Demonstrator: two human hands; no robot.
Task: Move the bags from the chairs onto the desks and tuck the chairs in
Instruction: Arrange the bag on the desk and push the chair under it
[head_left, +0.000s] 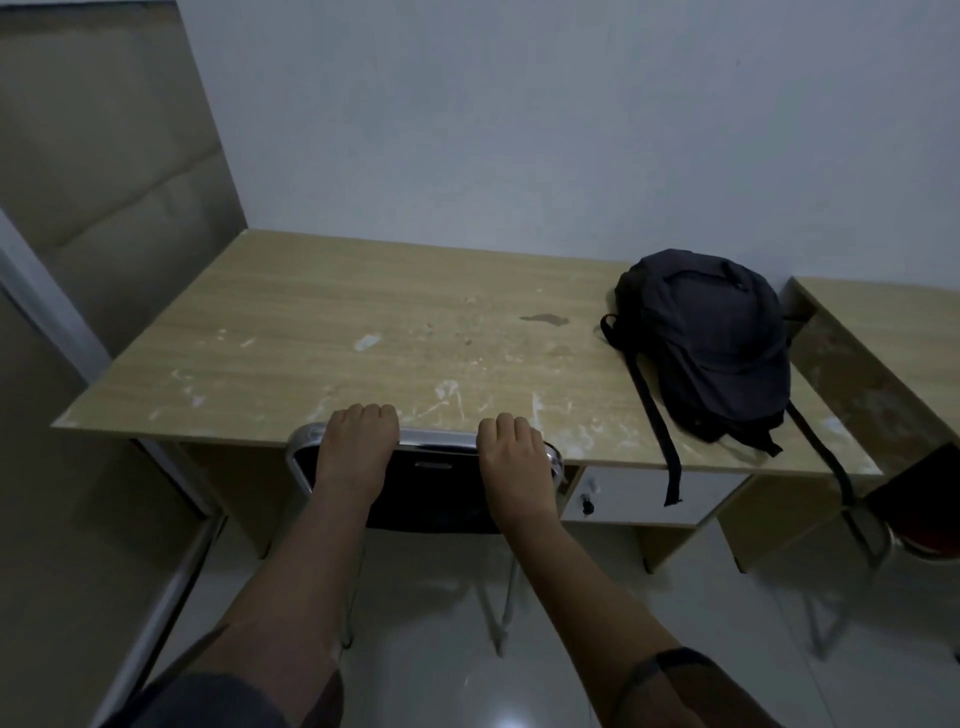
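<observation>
Both hands, left hand (358, 441) and right hand (511, 449), gripped the chair backrest (431, 488) at lower centre, fingers curled over its chrome top rail. A dark backpack (711, 343) lay on the wooden desk (322, 332) at right, straps hanging over the front edge.

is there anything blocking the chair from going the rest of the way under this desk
Nothing visible does. Both hands, left and right, grip the chrome-framed black chair, whose backrest already meets the light wood desk edge. The dark backpack lies on top at the right, straps hanging clear of the chair.
</observation>
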